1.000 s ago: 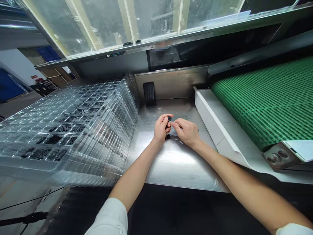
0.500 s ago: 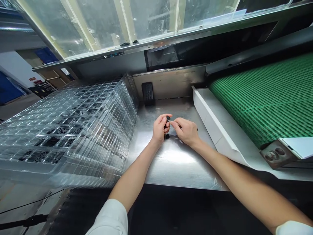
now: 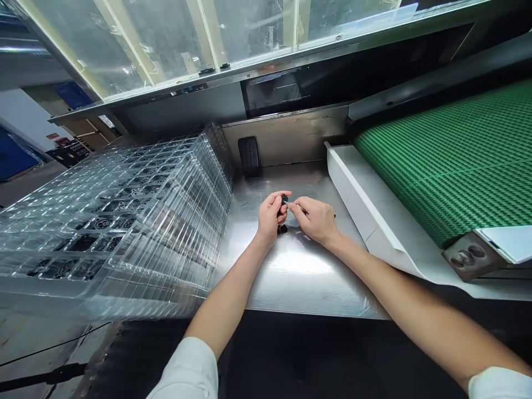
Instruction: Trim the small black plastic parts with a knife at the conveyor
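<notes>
My left hand (image 3: 269,217) is closed around a small black round plastic part (image 3: 285,199), held up above the metal tabletop (image 3: 307,277). Close on its right, my right hand (image 3: 315,218) pinches a thin tool whose tip meets the part. The tool's dark end (image 3: 334,215) sticks out behind the fist; its middle is hidden by the fingers, so its exact kind cannot be made out. Just under my left hand, another small black piece (image 3: 282,229) shows, partly covered.
At left stands a tall stack of clear plastic trays (image 3: 166,221), the top one holding several black round parts (image 3: 102,223). A white guard (image 3: 366,205) and a green conveyor belt (image 3: 453,160) lie to the right. A black ribbed block (image 3: 249,156) leans against the back wall.
The whole view has shifted slightly, with the surroundings sitting a little higher and further left. Both hands keep nearly the same pose around the black part.
</notes>
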`<action>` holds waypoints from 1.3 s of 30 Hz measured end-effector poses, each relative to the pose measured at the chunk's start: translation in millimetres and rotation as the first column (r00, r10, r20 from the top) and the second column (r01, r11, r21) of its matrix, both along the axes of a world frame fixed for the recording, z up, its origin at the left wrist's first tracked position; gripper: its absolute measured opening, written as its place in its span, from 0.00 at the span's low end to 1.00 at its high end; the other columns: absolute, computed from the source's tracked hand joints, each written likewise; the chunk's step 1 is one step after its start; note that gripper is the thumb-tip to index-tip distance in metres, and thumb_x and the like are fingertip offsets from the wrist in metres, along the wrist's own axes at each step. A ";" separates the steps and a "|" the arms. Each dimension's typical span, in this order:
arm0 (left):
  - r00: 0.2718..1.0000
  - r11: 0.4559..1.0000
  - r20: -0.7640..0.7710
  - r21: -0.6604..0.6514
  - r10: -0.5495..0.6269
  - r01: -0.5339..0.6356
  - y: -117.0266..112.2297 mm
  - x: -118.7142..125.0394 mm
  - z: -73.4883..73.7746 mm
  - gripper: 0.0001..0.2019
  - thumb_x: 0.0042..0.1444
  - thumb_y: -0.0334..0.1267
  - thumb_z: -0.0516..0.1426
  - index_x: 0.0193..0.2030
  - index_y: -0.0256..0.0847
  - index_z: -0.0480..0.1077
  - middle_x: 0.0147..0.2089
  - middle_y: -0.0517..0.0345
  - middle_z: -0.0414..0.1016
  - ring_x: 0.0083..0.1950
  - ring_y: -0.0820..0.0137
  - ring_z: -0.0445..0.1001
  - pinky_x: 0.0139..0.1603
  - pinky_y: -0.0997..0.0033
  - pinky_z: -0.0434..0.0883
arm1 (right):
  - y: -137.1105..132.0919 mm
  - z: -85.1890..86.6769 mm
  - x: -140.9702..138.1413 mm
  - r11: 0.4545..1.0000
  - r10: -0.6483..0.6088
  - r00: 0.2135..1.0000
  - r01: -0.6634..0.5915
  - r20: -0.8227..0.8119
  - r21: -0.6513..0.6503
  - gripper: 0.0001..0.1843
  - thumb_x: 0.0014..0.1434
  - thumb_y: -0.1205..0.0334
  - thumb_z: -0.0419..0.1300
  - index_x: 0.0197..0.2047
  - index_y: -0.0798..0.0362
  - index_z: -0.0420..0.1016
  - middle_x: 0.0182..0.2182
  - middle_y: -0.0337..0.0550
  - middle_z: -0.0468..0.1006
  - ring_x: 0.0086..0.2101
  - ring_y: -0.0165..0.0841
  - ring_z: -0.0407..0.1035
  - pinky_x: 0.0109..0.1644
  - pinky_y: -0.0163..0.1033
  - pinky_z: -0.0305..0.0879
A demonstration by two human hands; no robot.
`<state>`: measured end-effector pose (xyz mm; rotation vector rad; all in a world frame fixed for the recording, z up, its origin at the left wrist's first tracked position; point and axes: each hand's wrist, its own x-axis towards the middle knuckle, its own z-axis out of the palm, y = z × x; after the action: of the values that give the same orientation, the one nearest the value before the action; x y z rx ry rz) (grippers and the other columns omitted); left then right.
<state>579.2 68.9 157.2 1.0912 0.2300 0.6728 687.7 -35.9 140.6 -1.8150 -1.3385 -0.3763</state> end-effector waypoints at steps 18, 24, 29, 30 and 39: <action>0.998 0.993 -0.007 -0.101 -0.055 0.054 -0.3 -1.2 2.8 0.15 0.60 0.45 0.63 0.49 0.38 0.74 0.25 0.66 0.60 0.19 0.82 0.50 0.20 0.79 0.45 | -1.3 7.0 -1.2 0.993 0.062 0.980 -0.042 -0.187 0.110 0.22 0.72 0.44 0.52 0.35 0.49 0.74 0.29 0.41 0.75 0.29 0.34 0.66 0.35 0.40 0.57; 0.994 0.994 -0.067 -0.071 -0.091 0.087 -6.7 2.4 -0.7 0.19 0.59 0.51 0.64 0.47 0.36 0.75 0.24 0.66 0.60 0.19 0.81 0.52 0.20 0.78 0.45 | 1.4 6.3 -5.3 0.979 0.153 0.938 -0.101 -0.310 0.177 0.16 0.66 0.47 0.60 0.32 0.49 0.73 0.28 0.39 0.75 0.27 0.33 0.64 0.34 0.40 0.60; 0.993 0.996 -0.070 -0.030 -0.091 0.089 -8.3 5.0 -5.1 0.19 0.55 0.48 0.68 0.46 0.38 0.73 0.24 0.69 0.59 0.18 0.83 0.51 0.19 0.80 0.44 | 1.4 6.4 -3.8 0.976 0.147 0.947 -0.092 -0.286 0.197 0.15 0.67 0.50 0.58 0.31 0.49 0.73 0.28 0.40 0.75 0.28 0.34 0.65 0.35 0.41 0.61; 0.994 0.995 -0.062 -0.046 -0.091 0.088 -7.8 4.9 -5.3 0.18 0.56 0.47 0.67 0.46 0.38 0.73 0.24 0.69 0.59 0.18 0.83 0.51 0.19 0.80 0.45 | 1.1 6.9 -4.1 0.976 0.143 0.950 -0.088 -0.277 0.200 0.15 0.67 0.51 0.57 0.31 0.49 0.73 0.28 0.41 0.75 0.28 0.34 0.65 0.35 0.41 0.61; 0.995 0.902 -0.039 -0.421 0.089 -0.097 -1.2 2.3 5.9 0.05 0.70 0.32 0.50 0.42 0.38 0.65 0.32 0.60 0.70 0.27 0.76 0.71 0.32 0.74 0.72 | -1.1 10.4 -12.8 0.969 0.178 0.971 -0.145 -0.161 0.200 0.13 0.68 0.52 0.58 0.36 0.49 0.77 0.31 0.43 0.78 0.30 0.36 0.69 0.35 0.42 0.63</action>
<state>581.4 67.7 163.1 0.6707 0.4264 0.6600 674.8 -37.0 151.0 -1.5348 -1.2721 -0.2375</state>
